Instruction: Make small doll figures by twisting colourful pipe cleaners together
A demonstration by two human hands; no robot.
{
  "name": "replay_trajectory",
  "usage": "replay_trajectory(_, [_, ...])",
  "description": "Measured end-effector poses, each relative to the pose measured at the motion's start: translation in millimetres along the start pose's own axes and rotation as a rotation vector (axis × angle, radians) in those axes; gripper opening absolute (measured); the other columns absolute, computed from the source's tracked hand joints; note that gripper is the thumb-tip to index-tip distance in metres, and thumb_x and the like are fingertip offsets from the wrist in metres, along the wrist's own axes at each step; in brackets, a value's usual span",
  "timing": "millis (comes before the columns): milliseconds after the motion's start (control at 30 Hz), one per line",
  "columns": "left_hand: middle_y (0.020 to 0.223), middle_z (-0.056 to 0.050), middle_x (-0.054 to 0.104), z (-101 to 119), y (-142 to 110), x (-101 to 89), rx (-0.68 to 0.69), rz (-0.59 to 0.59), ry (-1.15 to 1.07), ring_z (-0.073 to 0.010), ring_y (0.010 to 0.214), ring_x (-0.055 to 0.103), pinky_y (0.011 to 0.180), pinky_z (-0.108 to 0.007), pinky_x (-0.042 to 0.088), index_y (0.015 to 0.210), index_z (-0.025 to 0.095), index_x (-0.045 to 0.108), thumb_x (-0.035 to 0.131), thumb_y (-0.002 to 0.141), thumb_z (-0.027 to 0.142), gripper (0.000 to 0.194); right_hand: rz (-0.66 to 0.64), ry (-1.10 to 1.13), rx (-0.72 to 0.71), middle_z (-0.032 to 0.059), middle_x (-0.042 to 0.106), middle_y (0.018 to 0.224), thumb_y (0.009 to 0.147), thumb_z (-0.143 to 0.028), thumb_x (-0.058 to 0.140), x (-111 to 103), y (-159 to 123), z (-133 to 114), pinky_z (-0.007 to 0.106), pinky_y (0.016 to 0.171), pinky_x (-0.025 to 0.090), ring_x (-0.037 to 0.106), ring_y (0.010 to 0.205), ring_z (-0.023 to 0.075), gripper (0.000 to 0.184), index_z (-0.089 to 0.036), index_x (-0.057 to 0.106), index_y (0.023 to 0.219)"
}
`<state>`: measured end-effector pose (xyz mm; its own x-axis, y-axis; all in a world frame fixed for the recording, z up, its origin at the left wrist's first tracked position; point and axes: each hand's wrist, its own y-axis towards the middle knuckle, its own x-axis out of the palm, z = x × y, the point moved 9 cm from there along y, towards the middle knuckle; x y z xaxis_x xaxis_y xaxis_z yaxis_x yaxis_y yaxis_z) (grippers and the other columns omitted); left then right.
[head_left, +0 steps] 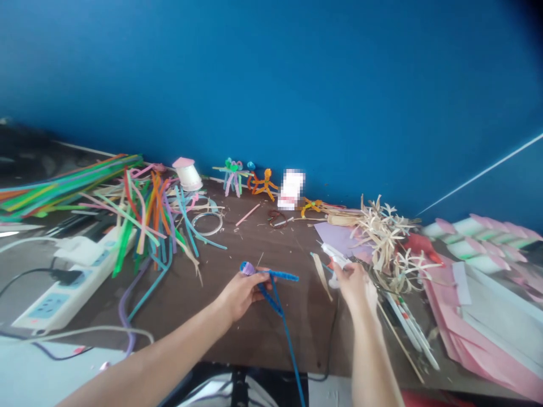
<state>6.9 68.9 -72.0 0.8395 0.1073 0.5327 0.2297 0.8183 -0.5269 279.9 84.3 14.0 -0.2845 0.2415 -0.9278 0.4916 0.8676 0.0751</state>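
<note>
Near the middle of the dark table, my left hand (244, 294) pinches a blue pipe cleaner figure (271, 302). A small purple and blue ball-like end (246, 268) pokes out past the fingers, and one long blue strand hangs over the table's front edge. To the right, my right hand (356, 282) is closed around a white glue gun (335, 257) with an orange-red part. Its nozzle points up and left; the palm hides part of the body. A strip of dry husk (322, 277) lies just left of the glue gun.
Loose colored pipe cleaners (148, 209) crowd the left, beside a power strip (55, 308) with cables. Small pipe cleaner figures (265, 183) stand by the blue wall. Husk flowers (382, 226), glue sticks (411, 328) and pink paper (445, 316) lie at right.
</note>
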Motion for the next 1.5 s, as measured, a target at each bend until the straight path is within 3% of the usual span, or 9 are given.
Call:
replay_trajectory(133, [0.068, -0.004, 0.067, 0.6, -0.7, 3.8, 0.019, -0.026, 0.025, -0.012, 0.058, 0.059, 0.054, -0.023, 0.048, 0.076, 0.012, 0.06, 0.066, 0.063, 0.015, 0.014, -0.177, -0.116, 0.056, 0.0171, 0.067, 0.079, 0.066, -0.051, 0.051, 19.6, 12.2, 18.2, 0.04, 0.064, 0.042, 0.062, 0.076, 0.0332, 0.035, -0.019, 0.062, 0.071])
replay_trajectory(267, [0.069, -0.006, 0.068, 3.4, -3.2, 4.2, 0.036, -0.042, 0.083, -0.0146, 0.062, 0.062, 0.059, -0.026, 0.049, 0.076, 0.012, 0.06, 0.069, 0.061, 0.019, 0.019, -0.176, -0.019, 0.064, 0.0145, 0.067, 0.07, 0.065, -0.043, 0.053, 27.5, 13.3, 21.6, 0.037, 0.06, 0.043, 0.063, 0.07, 0.0314, 0.025, -0.019, 0.058, 0.06])
replay_trajectory(367, [0.066, -0.006, 0.067, 5.3, -3.8, 3.0, 0.049, -0.039, 0.111, -0.0152, 0.06, 0.062, 0.058, -0.026, 0.048, 0.075, 0.011, 0.06, 0.071, 0.058, 0.021, 0.022, -0.187, 0.084, 0.052, 0.0078, 0.066, 0.064, 0.069, -0.039, 0.049, 29.6, 9.1, 19.7, 0.03, 0.054, 0.045, 0.064, 0.06, 0.0232, 0.022, -0.019, 0.057, 0.067])
replay_trajectory(467, [0.061, -0.004, 0.065, 4.7, -2.8, 0.8, 0.04, -0.017, 0.098, -0.0163, 0.059, 0.062, 0.058, -0.027, 0.048, 0.075, 0.012, 0.06, 0.072, 0.057, 0.022, 0.024, -0.212, 0.393, -0.008, 0.0049, 0.066, 0.069, 0.072, -0.04, 0.049, 28.3, -4.4, 5.1, 0.025, 0.046, 0.046, 0.063, 0.054, 0.0182, 0.024, -0.017, 0.054, 0.08])
replay_trajectory(533, [0.059, -0.004, 0.064, 4.9, -2.1, 0.8, 0.041, -0.017, 0.092, -0.017, 0.058, 0.062, 0.057, -0.028, 0.048, 0.076, 0.011, 0.06, 0.072, 0.057, 0.023, 0.025, -0.243, 0.622, -0.121, 0.0049, 0.066, 0.073, 0.07, -0.039, 0.055, 22.3, -17.9, -14.7, 0.024, 0.046, 0.046, 0.063, 0.058, 0.0184, 0.025, -0.017, 0.052, 0.083])
replay_trajectory(600, [0.059, -0.004, 0.064, 5.8, -1.8, 1.4, 0.047, -0.025, 0.095, -0.0165, 0.057, 0.061, 0.056, -0.027, 0.047, 0.075, 0.011, 0.06, 0.072, 0.057, 0.024, 0.026, -0.262, 0.681, -0.264, 0.0048, 0.066, 0.075, 0.069, -0.034, 0.058, 12.6, -32.6, -35.5, 0.024, 0.052, 0.047, 0.063, 0.064, 0.0184, 0.022, -0.018, 0.052, 0.083])
replay_trajectory(800, [0.057, -0.004, 0.062, 8.2, -3.0, 3.2, 0.079, -0.059, 0.149, -0.0137, 0.056, 0.058, 0.055, -0.025, 0.045, 0.073, 0.01, 0.062, 0.07, 0.059, 0.026, 0.023, -0.266, 0.555, -0.439, 0.0043, 0.064, 0.08, 0.071, -0.026, 0.056, -1.6, -52.5, -60.5, 0.024, 0.062, 0.047, 0.061, 0.073, 0.0182, 0.016, -0.019, 0.051, 0.085])
replay_trajectory(1500, [0.058, -0.003, 0.061, 4.9, -2.3, 4.4, 0.09, -0.085, 0.225, -0.0127, 0.057, 0.057, 0.055, -0.024, 0.044, 0.071, 0.01, 0.064, 0.068, 0.061, 0.027, 0.02, -0.252, 0.402, -0.504, 0.0017, 0.063, 0.079, 0.073, -0.024, 0.055, -6.6, -54.3, -62.8, 0.022, 0.062, 0.046, 0.061, 0.072, 0.0161, 0.015, -0.021, 0.049, 0.086])
